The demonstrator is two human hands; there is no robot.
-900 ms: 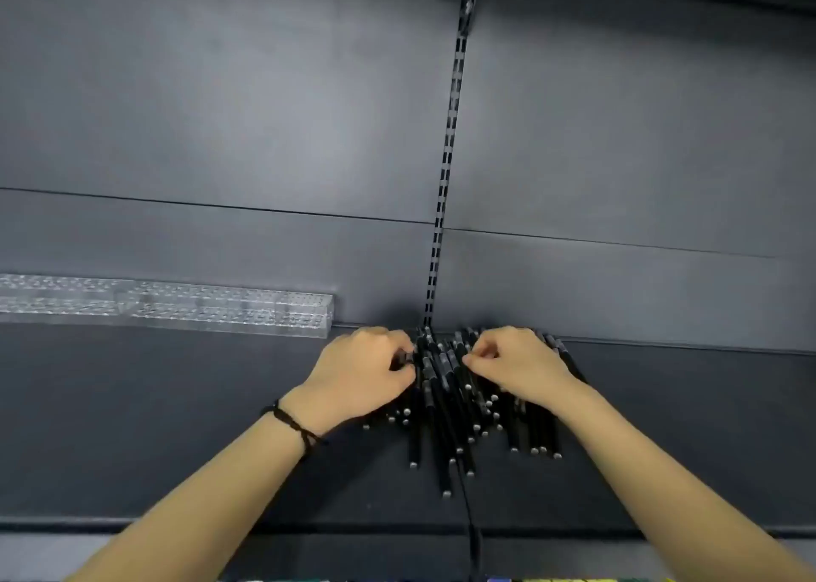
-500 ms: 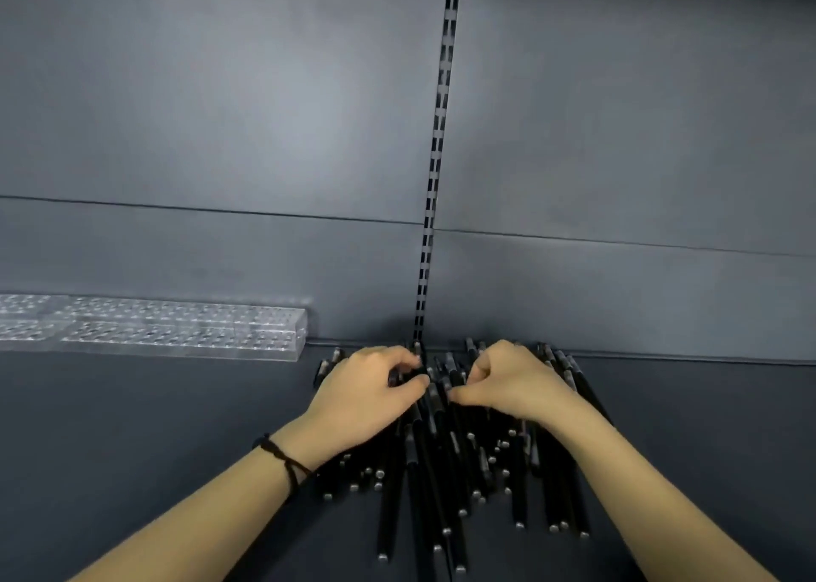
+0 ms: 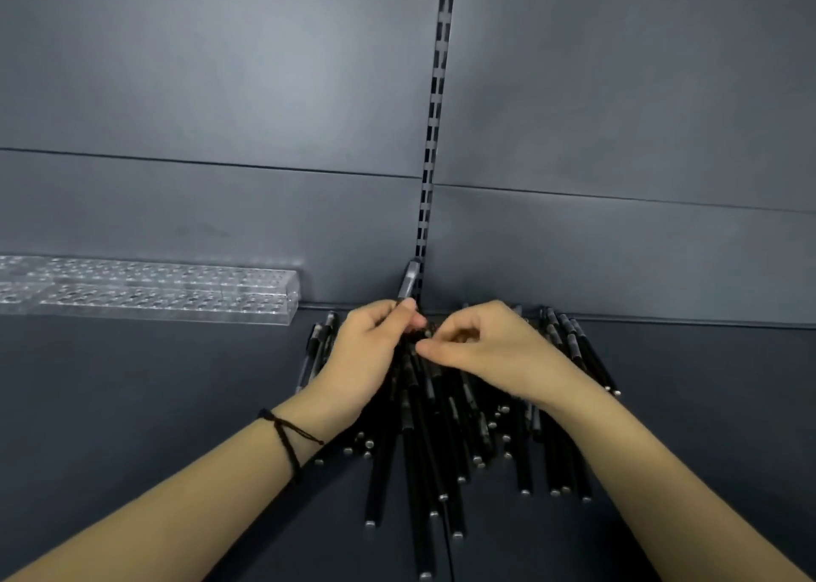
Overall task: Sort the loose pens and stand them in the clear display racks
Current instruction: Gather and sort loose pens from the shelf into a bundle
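left fingers (image 3: 379, 316) curled round one pen (image 3: 408, 281), thumb and index pinching it near the top. the pen's pale grey upper end sticks up past the knuckles, tilted a bit right, in front of the foot of the slotted upright (image 3: 435, 118). rest of that pen is hidden behind the left hand (image 3: 366, 356)

right fingers (image 3: 481, 316) curled in, thumb straight out to the left, tip just beside the left hand. dark barrels sit in the gap between thumb and index, cannot tell if anything is actually gripped or only touched. right hand (image 3: 499, 352) sits on top of the pile of pens (image 3: 419, 458)

pile: many black pens lying flat on the dark shelf (image 3: 132, 405), roughly fanned. far ends are toward the back panel (image 3: 221, 96), near ends with small silver tips toward the camera. pile is under and between both hands, centred below the upright. a few pens poke out left of the left hand, a few more right of the right wrist

clear display rack (image 3: 154, 290): on the shelf at back left, long side along the back panel, rows of holes on top. its right end is near the leftmost pens but apart from them

black cord bracelet (image 3: 287, 440) on the left wrist, both forearms bare, coming in from the bottom corners
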